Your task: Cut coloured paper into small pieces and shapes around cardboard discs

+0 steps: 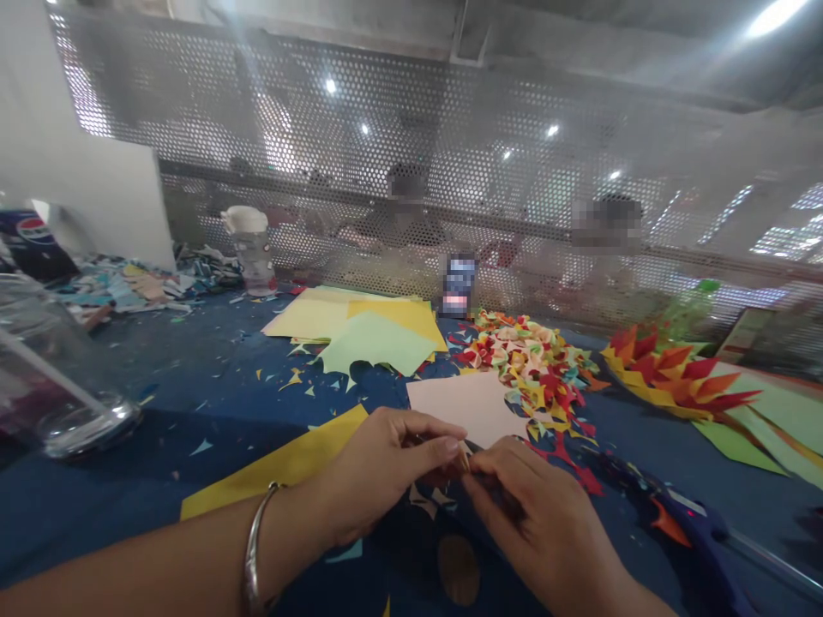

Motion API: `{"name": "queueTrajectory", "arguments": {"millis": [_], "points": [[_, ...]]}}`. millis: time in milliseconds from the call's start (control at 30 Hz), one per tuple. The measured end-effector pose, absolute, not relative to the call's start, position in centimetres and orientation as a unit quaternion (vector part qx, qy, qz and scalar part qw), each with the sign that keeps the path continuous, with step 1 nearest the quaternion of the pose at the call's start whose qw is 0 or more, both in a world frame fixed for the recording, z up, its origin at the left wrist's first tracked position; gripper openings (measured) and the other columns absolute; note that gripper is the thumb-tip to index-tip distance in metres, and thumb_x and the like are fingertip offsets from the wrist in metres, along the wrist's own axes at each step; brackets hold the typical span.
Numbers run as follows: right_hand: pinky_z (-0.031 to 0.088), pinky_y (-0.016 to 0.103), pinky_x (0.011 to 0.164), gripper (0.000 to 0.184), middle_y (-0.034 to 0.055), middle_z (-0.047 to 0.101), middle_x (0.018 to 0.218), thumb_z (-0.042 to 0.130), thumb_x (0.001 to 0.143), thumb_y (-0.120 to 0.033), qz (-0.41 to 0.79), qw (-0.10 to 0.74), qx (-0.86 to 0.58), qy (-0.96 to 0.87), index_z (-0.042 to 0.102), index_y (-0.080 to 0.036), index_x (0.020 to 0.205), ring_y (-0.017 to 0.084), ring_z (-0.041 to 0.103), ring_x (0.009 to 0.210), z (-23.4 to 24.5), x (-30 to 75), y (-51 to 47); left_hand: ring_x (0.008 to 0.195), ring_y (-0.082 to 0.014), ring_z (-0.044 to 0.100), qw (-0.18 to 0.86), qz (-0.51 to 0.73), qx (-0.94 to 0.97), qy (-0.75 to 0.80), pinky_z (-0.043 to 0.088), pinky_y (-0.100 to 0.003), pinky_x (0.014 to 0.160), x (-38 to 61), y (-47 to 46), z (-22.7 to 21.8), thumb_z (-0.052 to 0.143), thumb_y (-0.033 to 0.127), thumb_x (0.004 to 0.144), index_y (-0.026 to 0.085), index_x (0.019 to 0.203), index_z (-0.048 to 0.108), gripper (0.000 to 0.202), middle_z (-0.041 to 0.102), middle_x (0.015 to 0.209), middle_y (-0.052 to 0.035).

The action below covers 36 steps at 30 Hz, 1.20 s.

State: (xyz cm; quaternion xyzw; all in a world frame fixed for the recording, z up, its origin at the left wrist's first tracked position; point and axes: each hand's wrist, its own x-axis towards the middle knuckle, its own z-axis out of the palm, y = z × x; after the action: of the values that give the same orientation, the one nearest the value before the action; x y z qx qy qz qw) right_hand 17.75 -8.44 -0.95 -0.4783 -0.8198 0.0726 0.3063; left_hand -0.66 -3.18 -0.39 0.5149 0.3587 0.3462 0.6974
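My left hand (402,454), with a silver bangle on the wrist, and my right hand (540,510) meet low in the middle of the view. Their thumbs and fingers are pinched together around something small. A thin dark edge shows between them, but my fingers hide most of it. Behind my hands lies a pale pink paper sheet (459,403) with scalloped cuts in its right edge. A yellow sheet (276,467) reaches out from behind my left arm. Right of my right hand lies a dark blue glue gun (698,518) with a small red light and a clear stick.
A heap of small curled paper pieces (533,351) lies beyond the pink sheet. Orange-and-red pointed paper petals (681,373) sit at right. Stacked yellow and pale green sheets (386,343), a phone (459,284), a lidded cup (254,257) and a glass jar (83,420) stand around. Paper scraps litter the blue tabletop.
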Motion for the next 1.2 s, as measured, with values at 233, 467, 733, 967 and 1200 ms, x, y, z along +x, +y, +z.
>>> {"name": "queueTrajectory", "arguments": {"millis": [233,467,733,967,1200], "points": [[0.042,0.027,0.057,0.01,0.0027,0.059,0.079,0.051,0.092,-0.021,0.071,0.31,-0.483,-0.816,0.06,-0.02,0.087,0.016,0.058,0.068,-0.8,17.5,-8.2,0.069,-0.0124,0.06,0.688,0.357,0.521,0.356,0.047,-0.027,0.071,-0.6,-3.4,0.1,0.076,0.029,0.068,0.015,0.09,0.07,0.027,0.067,0.078,-0.0018],[0.043,0.025,0.057,0.012,0.0019,0.059,0.077,0.05,0.093,-0.025,0.122,0.344,-0.494,-0.789,0.06,-0.022,0.087,0.015,0.056,0.064,-0.3,17.6,-8.4,0.07,-0.0132,0.058,0.674,0.349,0.542,0.361,0.045,-0.029,0.07,-1.0,-3.0,0.3,0.073,0.031,0.072,0.014,0.087,0.066,0.024,0.066,0.079,-0.0033],[0.039,0.025,0.054,0.017,-0.0008,0.056,0.071,0.049,0.094,-0.028,0.14,0.377,-0.498,-0.768,0.059,-0.021,0.082,0.013,0.052,0.06,-0.4,18.1,-8.2,0.067,-0.0123,0.057,0.683,0.328,0.548,0.355,0.043,-0.027,0.068,-1.3,-2.9,0.6,0.073,0.032,0.073,0.013,0.09,0.069,0.026,0.067,0.075,-0.0039],[0.038,0.024,0.054,0.016,-0.0012,0.056,0.07,0.051,0.093,-0.028,0.157,0.381,-0.5,-0.761,0.06,-0.021,0.082,0.013,0.052,0.058,-0.3,18.0,-8.2,0.069,-0.0119,0.058,0.683,0.33,0.558,0.334,0.043,-0.027,0.071,-1.4,-2.7,0.2,0.071,0.029,0.077,0.014,0.091,0.071,0.021,0.068,0.078,-0.0039],[0.038,0.023,0.053,0.017,-0.0022,0.055,0.069,0.052,0.093,-0.028,0.162,0.383,-0.5,-0.759,0.06,-0.021,0.08,0.012,0.05,0.058,-0.1,17.9,-8.2,0.068,-0.0107,0.056,0.695,0.312,0.559,0.328,0.043,-0.025,0.068,-1.4,-2.7,0.4,0.071,0.03,0.078,0.014,0.092,0.071,0.021,0.067,0.076,-0.0026]]}}
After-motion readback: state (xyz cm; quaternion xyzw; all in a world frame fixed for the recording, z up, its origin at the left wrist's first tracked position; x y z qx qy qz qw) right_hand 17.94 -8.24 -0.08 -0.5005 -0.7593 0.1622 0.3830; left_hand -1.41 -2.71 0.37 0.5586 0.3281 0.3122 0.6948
